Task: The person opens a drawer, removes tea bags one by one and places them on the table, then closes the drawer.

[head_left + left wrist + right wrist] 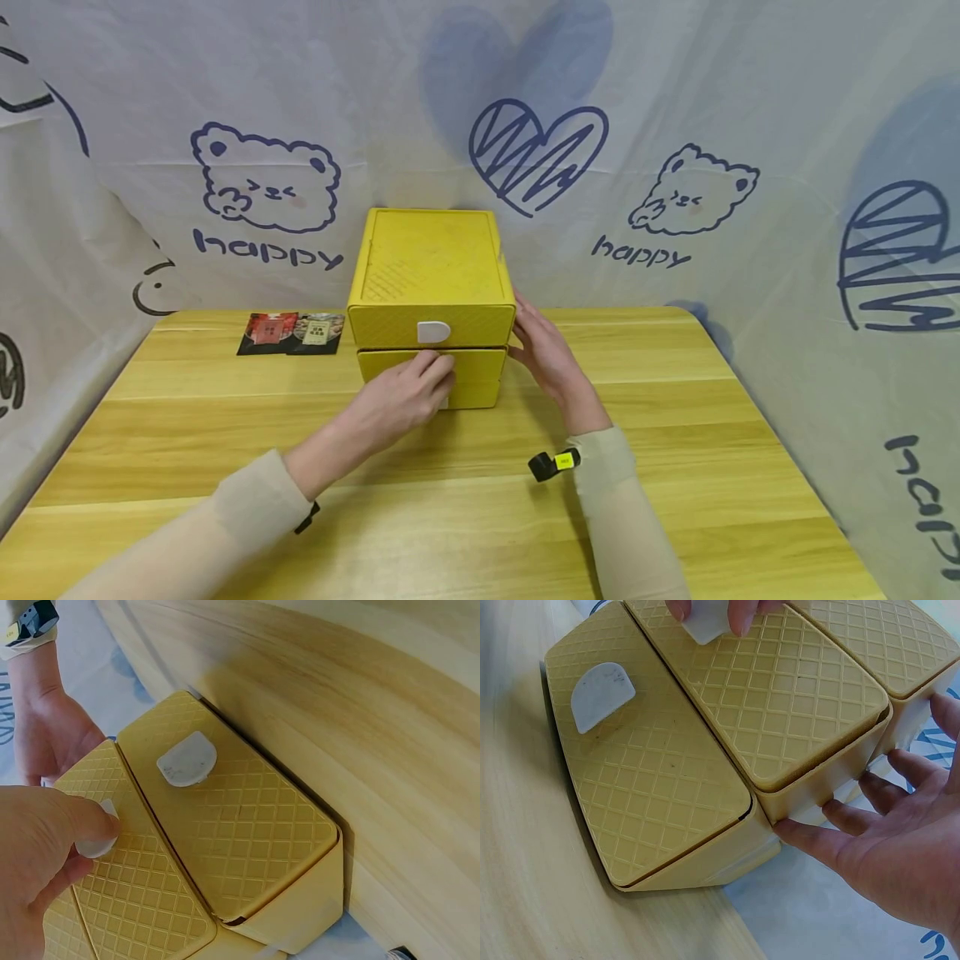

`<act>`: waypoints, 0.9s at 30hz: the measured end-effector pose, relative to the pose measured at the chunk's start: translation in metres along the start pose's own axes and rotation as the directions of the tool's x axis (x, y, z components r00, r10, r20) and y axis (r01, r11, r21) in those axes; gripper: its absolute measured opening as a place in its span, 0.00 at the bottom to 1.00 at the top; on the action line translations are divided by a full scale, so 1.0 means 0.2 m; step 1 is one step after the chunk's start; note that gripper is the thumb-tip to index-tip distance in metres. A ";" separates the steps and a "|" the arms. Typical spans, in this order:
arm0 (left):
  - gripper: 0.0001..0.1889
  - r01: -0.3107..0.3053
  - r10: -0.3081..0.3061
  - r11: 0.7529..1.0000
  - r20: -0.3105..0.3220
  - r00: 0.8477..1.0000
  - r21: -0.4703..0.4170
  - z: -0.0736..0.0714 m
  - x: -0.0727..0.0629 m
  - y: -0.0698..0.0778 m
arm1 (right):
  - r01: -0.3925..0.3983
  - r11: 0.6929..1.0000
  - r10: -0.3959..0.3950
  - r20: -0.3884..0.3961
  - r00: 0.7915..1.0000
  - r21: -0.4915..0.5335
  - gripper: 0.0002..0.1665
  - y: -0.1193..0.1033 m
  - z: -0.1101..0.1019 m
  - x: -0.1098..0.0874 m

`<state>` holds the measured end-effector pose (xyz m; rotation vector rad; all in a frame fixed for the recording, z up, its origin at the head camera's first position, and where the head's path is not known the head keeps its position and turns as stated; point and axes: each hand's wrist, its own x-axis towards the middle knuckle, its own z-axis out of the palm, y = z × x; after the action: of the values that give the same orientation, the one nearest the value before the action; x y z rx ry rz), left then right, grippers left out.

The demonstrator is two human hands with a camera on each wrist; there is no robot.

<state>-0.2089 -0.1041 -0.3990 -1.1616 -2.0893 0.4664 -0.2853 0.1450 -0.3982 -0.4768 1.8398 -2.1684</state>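
Observation:
A yellow stacked drawer cabinet [431,258] with waffle-patterned fronts stands on the table. On its middle drawer [780,697], my left hand [403,392] pinches the white tab handle [97,846] between thumb and fingers. In the right wrist view that drawer's front stands slightly proud of its casing. The bottom drawer [232,817] carries a white tab handle [187,759], and the top drawer has its own white handle [433,332]. Against the cabinet's right side, my right hand [547,350] rests with spread, nearly straight fingers [817,840].
Two small packets, one red and black [267,333] and one dark with a pale label [318,333], lie left of the cabinet. The wooden table [645,400] meets a printed white cloth [405,125] behind it.

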 end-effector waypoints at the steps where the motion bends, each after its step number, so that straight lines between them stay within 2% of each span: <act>1: 0.11 -0.002 0.002 1.000 0.005 1.000 0.001 0.00 0.00 0.00 | 0.000 1.000 0.000 0.001 1.000 -0.001 0.34 0.00 0.00 0.00; 14: 0.15 -0.024 0.024 1.000 0.029 0.999 -0.008 -0.04 -0.03 0.03 | -0.021 1.000 0.021 -0.019 1.000 0.003 0.34 0.00 0.01 0.00; 19: 0.16 -0.033 0.033 0.999 0.048 0.998 -0.002 -0.08 -0.03 0.05 | -0.026 1.000 0.026 -0.029 0.999 0.002 0.34 0.00 0.01 0.00; 27: 0.20 -0.042 0.043 0.999 0.038 0.998 -0.018 -0.13 -0.04 0.09 | -0.018 0.999 0.018 -0.030 0.999 0.029 0.35 -0.01 0.01 0.00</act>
<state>-0.1765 -0.1018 -0.3939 -1.2181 -2.1091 0.4952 -0.2843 0.1434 -0.3968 -0.4219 1.8185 -2.1990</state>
